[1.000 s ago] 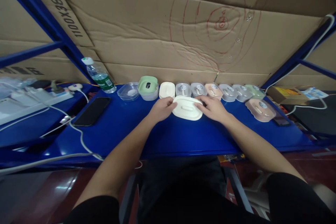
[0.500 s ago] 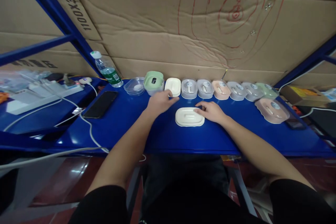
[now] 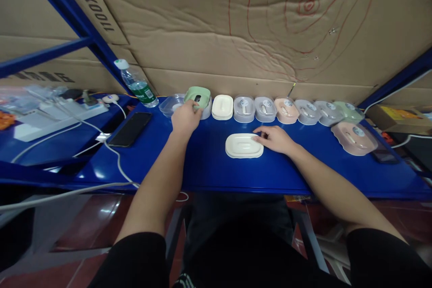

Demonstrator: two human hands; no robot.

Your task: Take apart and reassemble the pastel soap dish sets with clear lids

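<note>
green lid [image 3: 197, 92], back row: left hand [image 3: 185, 119] half-curled at its front edge, touching, grip unclear. right hand [image 3: 276, 138] loosely open, fingertips on cream lid [image 3: 242, 146] lying on blue table [image 3: 232, 175].

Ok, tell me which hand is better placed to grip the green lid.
Left, most likely. The left hand is at the green lid, its fingers overlapping the near edge. The right hand is farther off, at the right end of the nearer cream container.
</note>
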